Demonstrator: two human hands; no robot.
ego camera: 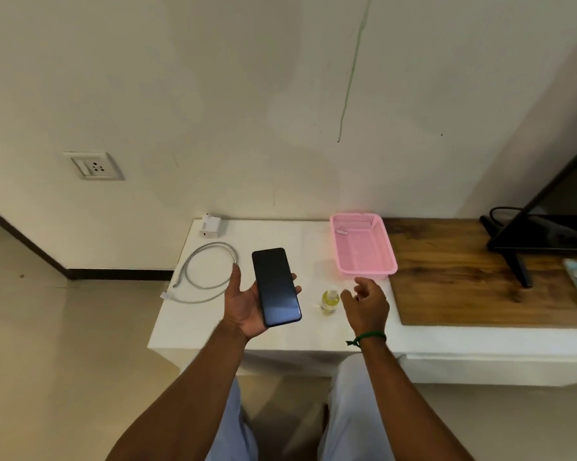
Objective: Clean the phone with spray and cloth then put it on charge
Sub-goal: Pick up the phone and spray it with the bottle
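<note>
Left hand (pixel 244 309) grips phone (pixel 275 287) above table (pixel 210 337); spray bottle (pixel 330 299) near front edge.

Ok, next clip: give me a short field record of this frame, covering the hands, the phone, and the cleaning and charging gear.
left hand: holds phone palm up, fingers curled round its edge
phone: screen dark, above the table
right hand: relaxed, beside spray bottle, holding nothing
spray bottle: upright on table, yellowish liquid
cable: looped on table, apart from adapter
adapter: at table's back edge, not in wall socket
pink basket: on table, right of phone
cloth: not plainly visible
</note>
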